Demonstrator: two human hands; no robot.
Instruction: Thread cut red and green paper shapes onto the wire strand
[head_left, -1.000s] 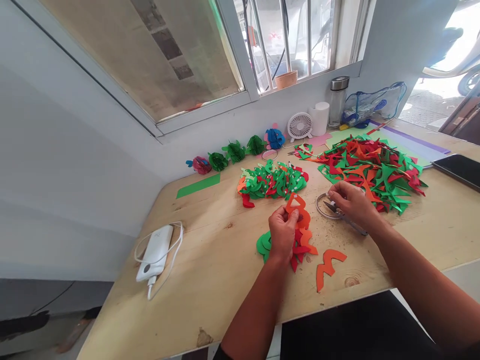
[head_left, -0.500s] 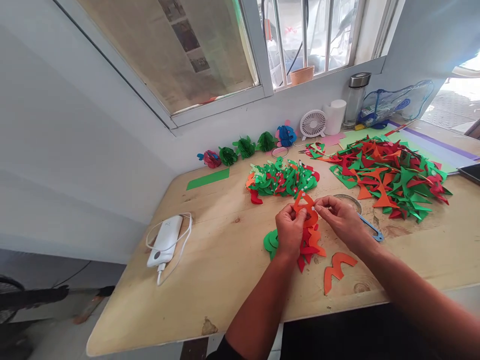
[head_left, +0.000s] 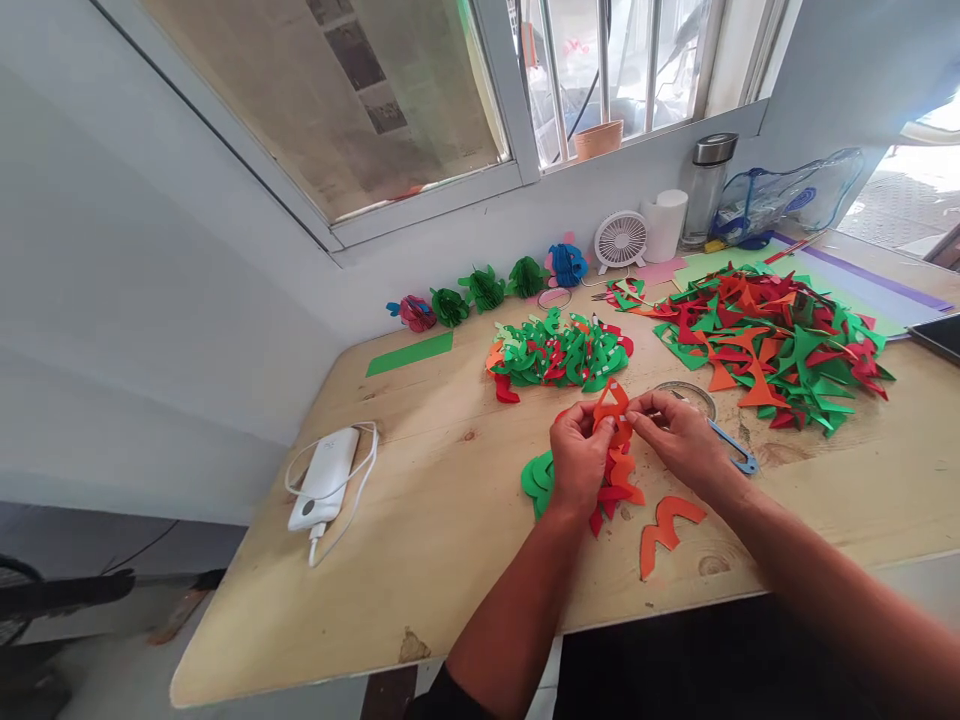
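Note:
An orange paper cutout [head_left: 611,398] with small white patches is pinched between the thumb and fingers of my left hand [head_left: 579,455]. My right hand [head_left: 679,438] is closed in a pinch at the cutout's right edge; whether something small sits between those fingertips is hidden. Under my hands lie green paper cutouts [head_left: 537,480] and red and orange paper pieces [head_left: 616,480], partly covered. A loose wavy orange paper piece [head_left: 666,530] rests near the table's front edge. Behind my hands is a heap of green and red cutouts [head_left: 559,350], several bearing white patches.
A large pile of paper scraps [head_left: 772,345] covers the right side. Beside my right hand lie a ring-shaped roll [head_left: 686,395] and a blue-handled tool [head_left: 739,448]. A white power bank [head_left: 324,480] with cable sits left. A small fan [head_left: 621,240] and glass bottle [head_left: 707,190] stand behind.
The orange cutout has turned slightly upright in my fingers. Both hands stay close together in nearly the same place, and the whole view has shifted a little.

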